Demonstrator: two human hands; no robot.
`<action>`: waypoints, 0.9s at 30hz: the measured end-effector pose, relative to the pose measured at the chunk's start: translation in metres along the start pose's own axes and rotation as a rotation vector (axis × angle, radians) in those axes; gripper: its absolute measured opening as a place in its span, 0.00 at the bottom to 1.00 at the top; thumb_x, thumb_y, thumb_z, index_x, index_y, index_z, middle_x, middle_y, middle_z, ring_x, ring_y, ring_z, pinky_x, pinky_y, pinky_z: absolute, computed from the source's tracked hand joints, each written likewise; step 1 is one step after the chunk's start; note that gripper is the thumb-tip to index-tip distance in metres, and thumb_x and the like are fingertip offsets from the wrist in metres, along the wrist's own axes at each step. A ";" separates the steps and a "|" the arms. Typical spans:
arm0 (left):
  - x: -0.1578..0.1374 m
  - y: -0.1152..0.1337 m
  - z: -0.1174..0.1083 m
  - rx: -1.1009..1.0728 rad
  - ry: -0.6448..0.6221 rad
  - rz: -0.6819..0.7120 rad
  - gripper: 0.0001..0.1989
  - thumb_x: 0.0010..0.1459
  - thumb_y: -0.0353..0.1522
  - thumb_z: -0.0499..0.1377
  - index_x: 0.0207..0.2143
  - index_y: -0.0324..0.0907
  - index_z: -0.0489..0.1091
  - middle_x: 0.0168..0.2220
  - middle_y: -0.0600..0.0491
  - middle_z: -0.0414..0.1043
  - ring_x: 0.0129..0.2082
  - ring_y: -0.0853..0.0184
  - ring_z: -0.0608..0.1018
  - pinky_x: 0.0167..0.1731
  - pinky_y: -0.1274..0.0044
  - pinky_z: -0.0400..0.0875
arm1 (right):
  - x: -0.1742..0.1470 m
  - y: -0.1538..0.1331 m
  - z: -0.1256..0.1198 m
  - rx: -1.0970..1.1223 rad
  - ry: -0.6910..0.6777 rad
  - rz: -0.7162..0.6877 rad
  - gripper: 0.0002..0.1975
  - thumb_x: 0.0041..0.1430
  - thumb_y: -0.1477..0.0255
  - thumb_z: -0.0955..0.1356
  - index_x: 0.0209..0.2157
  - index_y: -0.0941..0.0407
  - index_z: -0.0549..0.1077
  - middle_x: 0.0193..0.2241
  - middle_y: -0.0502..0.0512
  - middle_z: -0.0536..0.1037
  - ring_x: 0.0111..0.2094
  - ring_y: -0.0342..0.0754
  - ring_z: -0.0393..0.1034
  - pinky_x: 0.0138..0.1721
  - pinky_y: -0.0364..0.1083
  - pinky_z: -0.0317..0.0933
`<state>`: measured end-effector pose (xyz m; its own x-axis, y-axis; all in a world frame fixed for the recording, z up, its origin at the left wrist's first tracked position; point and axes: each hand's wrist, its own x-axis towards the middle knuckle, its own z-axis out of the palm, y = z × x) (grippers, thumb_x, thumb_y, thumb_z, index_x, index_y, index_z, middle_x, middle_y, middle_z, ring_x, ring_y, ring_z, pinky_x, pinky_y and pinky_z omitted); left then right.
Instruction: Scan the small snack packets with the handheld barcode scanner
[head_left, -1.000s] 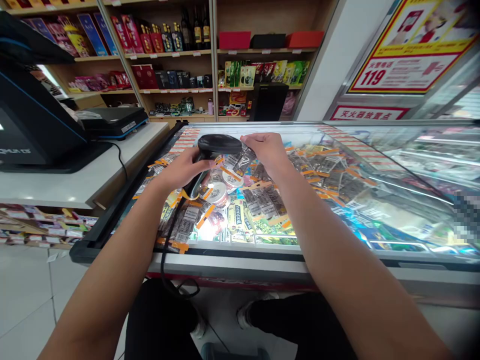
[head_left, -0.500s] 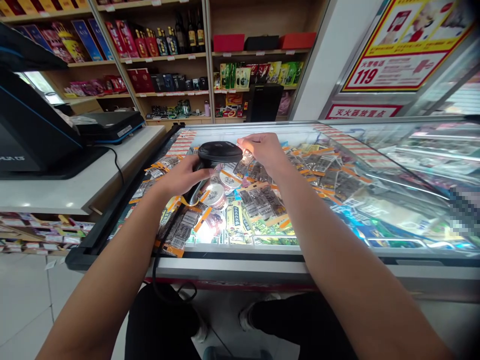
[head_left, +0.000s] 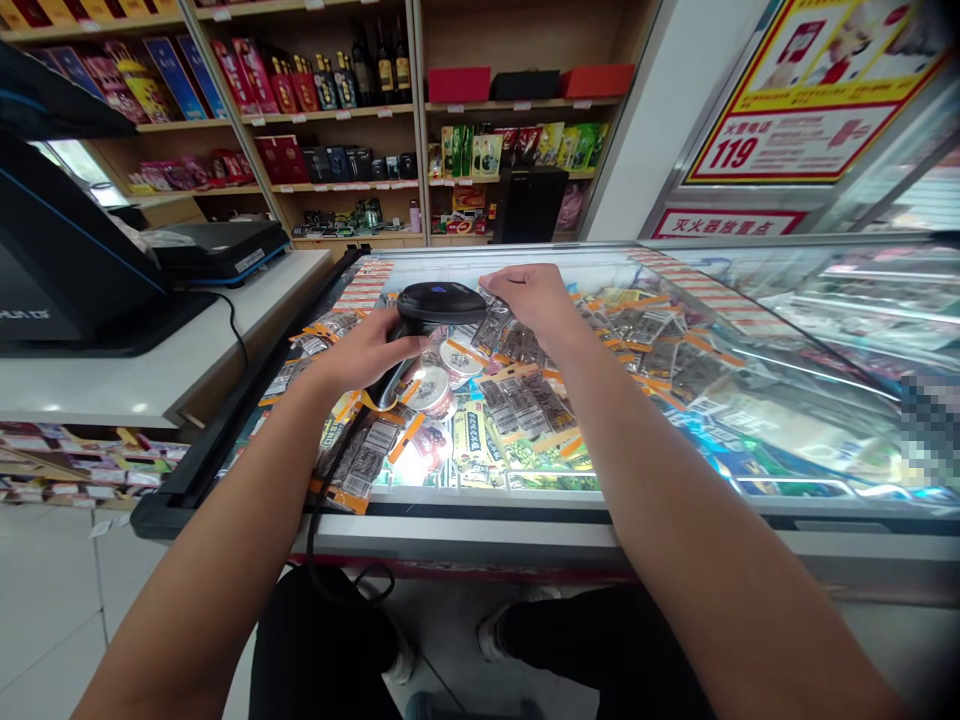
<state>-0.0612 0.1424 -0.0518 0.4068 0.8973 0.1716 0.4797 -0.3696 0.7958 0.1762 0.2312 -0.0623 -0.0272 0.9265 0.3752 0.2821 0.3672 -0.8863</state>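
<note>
My left hand (head_left: 371, 350) is wrapped round the handle of a black barcode scanner (head_left: 440, 300), its head pointing right and a small blue light showing on top. Just beyond that head, my right hand (head_left: 531, 295) pinches the upper edge of a small see-through packet (head_left: 492, 322), which hangs in front of the scanner. Several similar packets with orange edges (head_left: 525, 402) lie spread on the glass top below both hands. The scanner's black cable (head_left: 313, 530) runs down over the front edge.
The glass-topped freezer (head_left: 480, 530) holds round tubs and bagged goods beneath the glass. To the left are a counter with a dark machine (head_left: 82, 230) and a scale (head_left: 217, 250). Stocked shelves (head_left: 330, 115) stand behind, beside a wall sign (head_left: 810, 100).
The bright scanner glow on the packet and my right fingers has gone out, and a blue light now shows on the scanner. My right hand has barely shifted.
</note>
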 end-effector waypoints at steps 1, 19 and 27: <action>0.000 0.000 0.000 -0.009 -0.011 -0.005 0.14 0.59 0.42 0.59 0.28 0.40 0.69 0.23 0.55 0.72 0.23 0.67 0.73 0.26 0.76 0.68 | 0.000 0.000 0.000 0.005 -0.004 -0.012 0.08 0.54 0.68 0.74 0.31 0.59 0.82 0.31 0.55 0.81 0.37 0.51 0.74 0.40 0.48 0.66; 0.013 -0.008 -0.014 -0.577 0.619 -0.029 0.17 0.53 0.48 0.60 0.33 0.45 0.62 0.19 0.57 0.70 0.16 0.70 0.71 0.16 0.78 0.63 | -0.009 -0.014 -0.017 -0.727 -0.430 -0.037 0.08 0.50 0.68 0.77 0.24 0.54 0.77 0.22 0.57 0.76 0.26 0.52 0.69 0.31 0.51 0.61; 0.015 -0.008 -0.009 -0.613 0.630 -0.008 0.14 0.55 0.43 0.60 0.34 0.43 0.64 0.17 0.58 0.69 0.13 0.71 0.68 0.14 0.78 0.62 | -0.006 -0.005 0.088 -0.833 -0.463 -0.341 0.31 0.60 0.69 0.72 0.64 0.55 0.68 0.60 0.68 0.71 0.57 0.67 0.67 0.53 0.58 0.62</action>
<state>-0.0663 0.1607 -0.0507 -0.1862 0.9326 0.3091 -0.0949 -0.3302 0.9391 0.0911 0.2314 -0.0838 -0.5508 0.7882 0.2745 0.7644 0.6084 -0.2135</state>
